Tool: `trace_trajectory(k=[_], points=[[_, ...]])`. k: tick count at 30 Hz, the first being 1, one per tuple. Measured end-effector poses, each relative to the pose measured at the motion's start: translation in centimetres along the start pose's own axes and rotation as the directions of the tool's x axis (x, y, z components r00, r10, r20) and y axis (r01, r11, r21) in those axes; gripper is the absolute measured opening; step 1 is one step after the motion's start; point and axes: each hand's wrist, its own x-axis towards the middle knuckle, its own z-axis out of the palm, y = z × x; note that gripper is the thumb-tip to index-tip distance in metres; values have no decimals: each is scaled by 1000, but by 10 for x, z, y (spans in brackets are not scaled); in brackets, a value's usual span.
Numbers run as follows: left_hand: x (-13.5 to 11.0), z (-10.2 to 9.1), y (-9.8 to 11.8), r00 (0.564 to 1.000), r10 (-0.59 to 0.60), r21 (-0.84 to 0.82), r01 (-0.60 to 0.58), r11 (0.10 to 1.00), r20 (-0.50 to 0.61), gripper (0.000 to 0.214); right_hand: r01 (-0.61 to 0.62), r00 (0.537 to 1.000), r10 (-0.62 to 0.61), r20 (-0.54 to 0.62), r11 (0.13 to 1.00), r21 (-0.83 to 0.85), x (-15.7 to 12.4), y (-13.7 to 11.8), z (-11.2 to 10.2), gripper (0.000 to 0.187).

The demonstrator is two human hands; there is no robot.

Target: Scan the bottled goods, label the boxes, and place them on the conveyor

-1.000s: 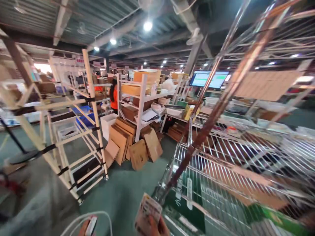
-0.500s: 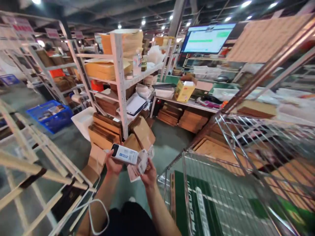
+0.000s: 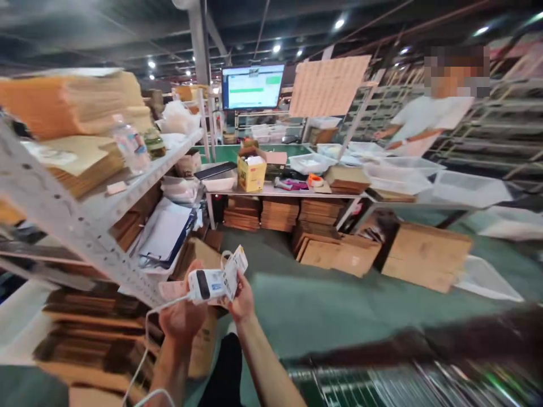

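Observation:
My left hand [image 3: 184, 314] is closed around a white handheld device [image 3: 217, 287] with a dark oval panel and small blue print; its exact kind is unclear. A white cable [image 3: 146, 333] runs from the device's near end down past my left forearm. Pinched in my right hand [image 3: 241, 301] are white printed paper slips [image 3: 234, 271], held against the far end of the device. A pinkish paper [image 3: 170, 289] shows beside my left hand; what holds it is hidden.
A metal shelf [image 3: 108, 212] with envelopes and a bottle [image 3: 129, 144] stands at left. Ahead, a packing table [image 3: 271, 192] bears a yellow box [image 3: 251, 172]. Cardboard stacks [image 3: 280, 215] lie underneath. A wire cart [image 3: 360, 387] is at lower right; a person [image 3: 419, 121] stands behind trays.
My view has turned right and moved nearer the packing table. Both hands keep hold of the device and slips. The wire cart has dropped to the lower right, and a person has come into view.

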Motion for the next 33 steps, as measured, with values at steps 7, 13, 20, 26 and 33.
trace_trajectory(k=[7,13,20,26,33], points=[[231,41,-50,947,-321,-329,307,893,13,55,233,972,-233,8,970,-71,157,-154,103,15],[349,108,-85,918,-389,-375,390,841,82,74,459,887,-462,-10,883,-101,197,-252,148,25],[432,137,-137,774,-596,-290,633,718,214,63,558,806,-569,-163,822,-109,223,-315,155,31],[495,153,-183,498,-751,-117,857,501,433,65,504,840,-536,-87,829,-241,268,-401,151,32],[568,175,-264,213,-817,134,934,331,535,62,246,967,-254,24,903,-351,342,-504,160,39]])
